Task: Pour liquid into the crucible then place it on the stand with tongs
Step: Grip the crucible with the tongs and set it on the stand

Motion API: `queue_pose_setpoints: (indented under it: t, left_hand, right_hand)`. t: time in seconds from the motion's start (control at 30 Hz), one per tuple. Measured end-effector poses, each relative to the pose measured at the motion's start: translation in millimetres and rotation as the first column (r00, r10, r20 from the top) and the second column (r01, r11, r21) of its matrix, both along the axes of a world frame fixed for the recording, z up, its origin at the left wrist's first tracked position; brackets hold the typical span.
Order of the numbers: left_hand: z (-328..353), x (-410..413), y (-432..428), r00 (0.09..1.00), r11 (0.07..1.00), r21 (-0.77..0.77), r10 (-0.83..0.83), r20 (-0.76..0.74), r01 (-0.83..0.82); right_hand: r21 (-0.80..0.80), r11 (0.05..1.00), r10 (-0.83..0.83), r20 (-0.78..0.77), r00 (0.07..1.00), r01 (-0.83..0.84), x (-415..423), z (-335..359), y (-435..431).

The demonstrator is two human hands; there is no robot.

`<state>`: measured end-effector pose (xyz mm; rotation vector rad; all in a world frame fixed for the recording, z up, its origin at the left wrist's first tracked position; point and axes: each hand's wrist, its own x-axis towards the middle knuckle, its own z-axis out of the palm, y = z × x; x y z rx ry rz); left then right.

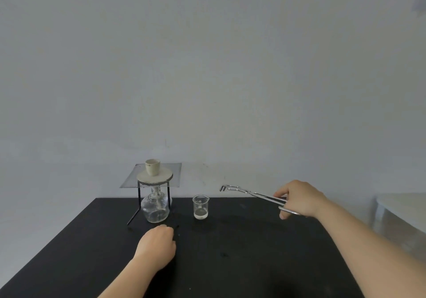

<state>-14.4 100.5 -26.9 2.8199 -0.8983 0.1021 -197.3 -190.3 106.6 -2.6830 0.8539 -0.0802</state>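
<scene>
A cream crucible stands upright on the round pad and wire gauze atop a black tripod stand. Under the stand sits a clear glass burner. To its right, a small glass beaker holds a little clear liquid. My right hand grips metal tongs, held above the table to the right of the beaker, tips pointing left with nothing between them. My left hand rests curled on the black table in front of the stand, holding nothing that I can see.
A plain grey wall rises behind the table. At the far right edge stands part of a pale piece of furniture. The table's back edge runs just behind the stand and beaker.
</scene>
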Motion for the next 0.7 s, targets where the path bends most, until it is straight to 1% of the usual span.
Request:
queue_pose_setpoints:
  t: [0.2, 0.37, 0.57, 0.7]
  left_hand:
    - [-2.1, 1.5, -1.5, 1.0, 1.0, 0.007, 0.006, 0.013, -0.006]
    - [-7.5, 5.4, -1.3, 0.998, 1.0, 0.005, 0.015, 0.062, -0.016]
    - [-14.6, 7.1, -1.6, 0.992, 0.998, -0.009, 0.057, 0.108, -0.056]
    - [-18.2, 7.8, -0.2, 0.99, 0.998, -0.033, 0.066, 0.125, -0.062]
  right_hand:
    - [0.001, 1.0, 0.011, -0.03, 0.999, -0.011, -4.2, -37.7, 12.2]
    - [-0.007, 1.0, -0.004, -0.028, 1.0, 0.004, -1.6, -58.2, 17.8]
    - [0.096, 0.995, 0.008, -0.105, 0.994, 0.002, -0.7, -76.3, 16.3]
    - [0.133, 0.991, 0.026, -0.138, 0.99, -0.007, -3.7, -83.2, 14.3]
